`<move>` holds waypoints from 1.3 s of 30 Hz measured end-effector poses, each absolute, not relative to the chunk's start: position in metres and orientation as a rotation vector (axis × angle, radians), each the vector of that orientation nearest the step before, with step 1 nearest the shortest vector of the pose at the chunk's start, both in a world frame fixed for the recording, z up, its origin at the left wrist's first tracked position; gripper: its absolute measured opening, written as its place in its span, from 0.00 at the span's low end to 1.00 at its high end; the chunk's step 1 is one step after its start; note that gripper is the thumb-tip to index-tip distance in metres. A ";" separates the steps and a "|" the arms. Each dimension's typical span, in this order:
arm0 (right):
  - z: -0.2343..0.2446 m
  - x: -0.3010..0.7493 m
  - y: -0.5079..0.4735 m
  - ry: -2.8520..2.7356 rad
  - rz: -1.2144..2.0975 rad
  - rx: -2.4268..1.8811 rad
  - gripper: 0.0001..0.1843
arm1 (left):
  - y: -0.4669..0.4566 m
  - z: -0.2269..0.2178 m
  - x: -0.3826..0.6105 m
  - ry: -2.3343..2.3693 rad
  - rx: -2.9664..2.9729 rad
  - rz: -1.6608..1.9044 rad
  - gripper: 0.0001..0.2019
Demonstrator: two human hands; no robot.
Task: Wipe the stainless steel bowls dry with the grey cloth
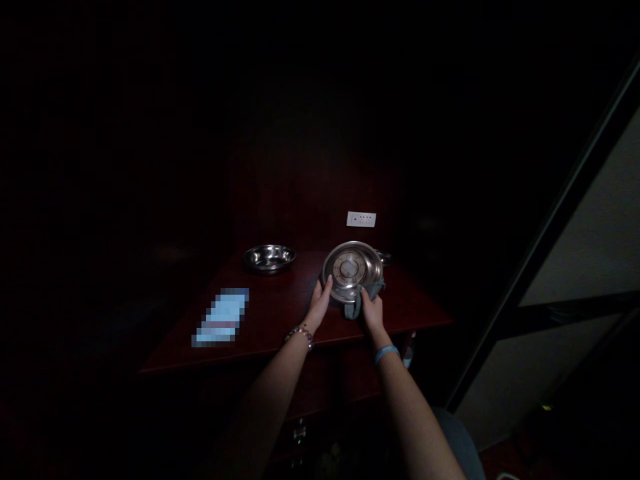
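Observation:
A steel bowl [352,269] is tilted up on its edge above the dark red table [280,320], its underside facing me. My left hand [319,301] grips its left rim, with a bead bracelet on that wrist. My right hand [372,311] presses a grey-blue cloth [356,304] against the bowl's lower right rim; a blue band circles that wrist. The fingers of both hands are closed round what they hold.
A second steel bowl [269,257] rests upright on the table at the back left. A pale blue blurred flat item [222,317] lies near the front left. A white socket plate [361,219] sits on the dark wall behind. A light door or panel [580,267] stands at right.

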State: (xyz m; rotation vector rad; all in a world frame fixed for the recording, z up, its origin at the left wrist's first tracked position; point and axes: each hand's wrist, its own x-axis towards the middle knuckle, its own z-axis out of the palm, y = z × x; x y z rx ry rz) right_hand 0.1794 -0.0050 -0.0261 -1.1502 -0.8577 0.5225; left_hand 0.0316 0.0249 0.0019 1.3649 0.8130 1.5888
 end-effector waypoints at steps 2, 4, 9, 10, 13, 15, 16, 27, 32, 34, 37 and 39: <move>-0.027 0.180 -0.004 -0.857 0.528 -1.158 0.28 | 0.024 0.003 0.031 0.770 1.316 1.571 0.20; -0.029 0.181 -0.003 -0.840 0.533 -1.178 0.27 | 0.023 0.002 0.031 0.747 1.305 1.555 0.20; -0.030 0.182 -0.002 -0.809 0.541 -1.192 0.25 | 0.030 -0.010 0.035 0.686 1.465 1.476 0.22; -0.030 0.182 -0.002 -0.811 0.541 -1.190 0.25 | 0.032 -0.013 0.036 0.658 1.511 1.446 0.22; -0.030 0.181 -0.002 -0.835 0.527 -1.190 0.26 | 0.038 -0.019 0.037 0.629 1.575 1.405 0.19; -0.030 0.181 -0.002 -0.851 0.517 -1.193 0.25 | 0.040 -0.021 0.038 0.657 1.545 1.417 0.17; -0.030 0.180 -0.002 -0.856 0.517 -1.195 0.25 | 0.041 -0.021 0.038 0.678 1.519 1.421 0.16; -0.031 0.180 0.000 -0.853 0.556 -1.158 0.24 | 0.045 -0.015 0.030 0.937 1.239 1.486 0.14; -0.030 0.180 0.000 -0.846 0.548 -1.164 0.25 | 0.040 -0.012 0.030 0.907 1.285 1.519 0.18; -0.029 0.179 -0.001 -0.837 0.548 -1.158 0.24 | 0.037 -0.010 0.031 0.909 1.310 1.527 0.18; -0.027 0.178 -0.003 -0.826 0.550 -1.145 0.23 | 0.036 -0.010 0.032 0.896 1.324 1.540 0.17; -0.027 0.178 -0.003 -0.827 0.547 -1.139 0.22 | 0.036 -0.011 0.032 0.874 1.337 1.549 0.16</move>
